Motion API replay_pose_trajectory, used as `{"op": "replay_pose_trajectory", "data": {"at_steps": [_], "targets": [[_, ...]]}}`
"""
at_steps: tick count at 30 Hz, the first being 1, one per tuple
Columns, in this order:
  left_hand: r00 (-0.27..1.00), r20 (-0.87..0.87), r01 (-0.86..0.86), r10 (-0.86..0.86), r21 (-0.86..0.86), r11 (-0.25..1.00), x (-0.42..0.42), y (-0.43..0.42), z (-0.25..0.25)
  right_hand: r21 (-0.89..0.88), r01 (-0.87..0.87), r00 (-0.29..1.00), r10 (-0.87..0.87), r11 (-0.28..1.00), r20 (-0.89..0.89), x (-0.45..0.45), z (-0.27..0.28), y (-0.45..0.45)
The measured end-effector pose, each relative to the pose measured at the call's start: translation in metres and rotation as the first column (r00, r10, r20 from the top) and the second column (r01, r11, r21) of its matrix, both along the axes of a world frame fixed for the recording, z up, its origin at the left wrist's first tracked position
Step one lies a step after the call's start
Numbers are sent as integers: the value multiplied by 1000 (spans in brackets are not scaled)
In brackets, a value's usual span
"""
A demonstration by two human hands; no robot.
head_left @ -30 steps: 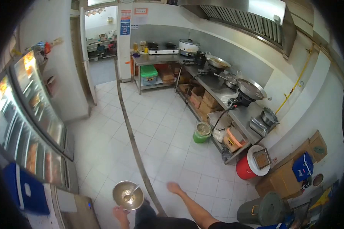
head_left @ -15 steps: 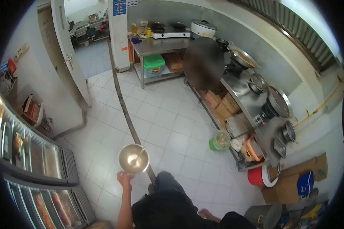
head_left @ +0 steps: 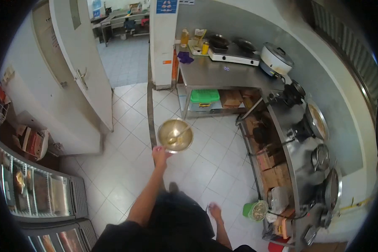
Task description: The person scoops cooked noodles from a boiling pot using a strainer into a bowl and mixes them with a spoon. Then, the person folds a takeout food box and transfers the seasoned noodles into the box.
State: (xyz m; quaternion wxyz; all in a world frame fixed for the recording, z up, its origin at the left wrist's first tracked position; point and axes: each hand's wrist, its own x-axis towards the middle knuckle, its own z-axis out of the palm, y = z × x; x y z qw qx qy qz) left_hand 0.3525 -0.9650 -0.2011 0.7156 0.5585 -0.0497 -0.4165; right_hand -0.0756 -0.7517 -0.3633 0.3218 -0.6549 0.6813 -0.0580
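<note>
My left hand (head_left: 159,156) grips the near rim of a round metal mixing bowl (head_left: 166,126), held out in front of me above the floor. Inside the bowl leans a metal spoon (head_left: 182,133), its handle reaching to the right rim. A little yellowish residue seems to lie at the bottom, too blurred to make out. My right hand (head_left: 215,211) hangs low beside my leg, away from any surface; its fingers look loosely apart, and I see nothing in them.
Ahead is a steel table (head_left: 218,75) with a gas stove (head_left: 235,57) and a rice cooker (head_left: 277,59). A cooking counter with pans runs along the right, a green bucket (head_left: 256,210) at its foot. Left are an open door (head_left: 82,63) and display fridges (head_left: 33,185).
My view has moved forward and turned left, bringing the table nearer. The bowl remains in my left hand, now farther up and right in view. My right hand shows more fully.
</note>
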Motion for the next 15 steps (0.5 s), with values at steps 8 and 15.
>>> {"op": "replay_pose_trajectory", "data": {"at_steps": [8,15], "targets": [[997,-8,74,-74,23,997,41,-353,19,164,609,452,-509,776,733,86,267,-208],[965,-258,40,-52,-54,998,55,-599,-39,509,735,444,-885,448,138,96,124,-146]]}}
